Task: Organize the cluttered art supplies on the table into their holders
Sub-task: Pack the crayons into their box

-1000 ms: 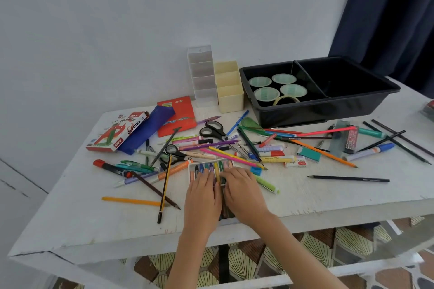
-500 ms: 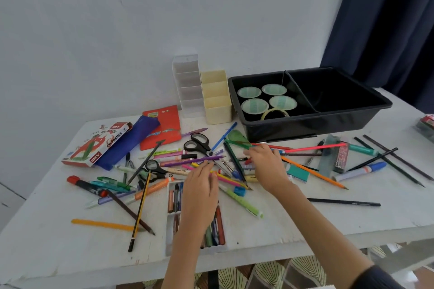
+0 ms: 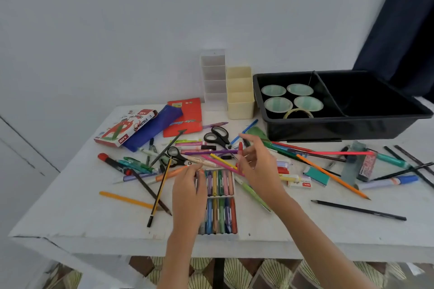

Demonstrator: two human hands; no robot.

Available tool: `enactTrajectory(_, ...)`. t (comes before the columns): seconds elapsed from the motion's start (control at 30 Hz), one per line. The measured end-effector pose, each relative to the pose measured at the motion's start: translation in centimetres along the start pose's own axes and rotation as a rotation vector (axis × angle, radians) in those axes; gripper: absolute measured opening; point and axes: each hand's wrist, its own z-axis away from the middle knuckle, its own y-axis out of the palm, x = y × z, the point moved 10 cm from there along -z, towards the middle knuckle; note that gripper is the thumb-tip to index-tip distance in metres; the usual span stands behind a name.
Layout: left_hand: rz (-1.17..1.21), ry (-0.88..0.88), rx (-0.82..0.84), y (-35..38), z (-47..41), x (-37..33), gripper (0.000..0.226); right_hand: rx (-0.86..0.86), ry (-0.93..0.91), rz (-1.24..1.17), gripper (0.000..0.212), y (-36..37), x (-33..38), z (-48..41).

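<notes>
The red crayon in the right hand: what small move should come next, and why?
Probably lower the red crayon into the crayon tray below. The right hand pinches it above the pile, the left hand rests on the tray's left side, and the tray already holds rows of crayons.

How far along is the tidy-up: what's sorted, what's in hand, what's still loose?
Barely started. Done: only four green-lidded cups and a tape ring sit in the black divided bin; the cream holder and clear holder look empty. In hand: the right hand pinches a red crayon; the left hand rests on the open crayon tray. Left: pens, pencils and scissors scattered on the white table.
</notes>
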Motion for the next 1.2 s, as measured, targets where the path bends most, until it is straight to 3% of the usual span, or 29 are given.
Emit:
enactTrajectory(0.13,0.222,-0.159,-0.033,-2.7,2.2,1.8,0.035,0.095,0.074,-0.211,0.028,4.5,0.3,3.0)
enactTrajectory(0.27,0.536,-0.412,-0.032,-3.9,5.1,5.0,0.050,0.113,0.073,-0.232,0.028,7.7,-0.1,5.5)
enactTrajectory(0.37,0.595,-0.452,0.002,-4.4,6.7,6.5,0.067,0.140,0.072,-0.228,0.029,9.8,-0.2,7.1)
enactTrajectory(0.57,0.619,-0.459,0.174,-3.3,8.2,6.2,0.079,0.143,-0.130,0.268,0.040,12.4,0.3,8.3)
enactTrajectory(0.7,0.630,-0.425,0.231,-2.7,8.9,5.0,0.077,-0.054,-0.320,0.625,0.027,12.0,1.7,9.4)
enactTrajectory(0.8,0.648,-0.405,0.252,-2.4,9.2,4.3,0.070,-0.011,-0.350,0.785,0.022,13.1,1.2,10.4)
enactTrajectory(0.9,0.606,-0.377,0.278,-1.9,9.2,4.0,0.060,0.084,-0.349,0.888,0.035,14.1,0.6,10.9)
enactTrajectory(1.0,0.537,-0.344,0.254,-2.0,9.0,4.3,0.055,0.072,-0.322,0.753,0.045,12.8,0.9,10.6)
enactTrajectory(1.1,0.283,-0.189,0.257,-1.9,7.5,3.6,0.058,-0.038,-0.254,0.764,0.048,9.9,0.4,9.3)
enactTrajectory(1.2,-0.009,0.011,0.318,0.1,4.9,2.6,0.048,0.099,-0.190,0.943,0.061,9.5,-1.1,7.2)
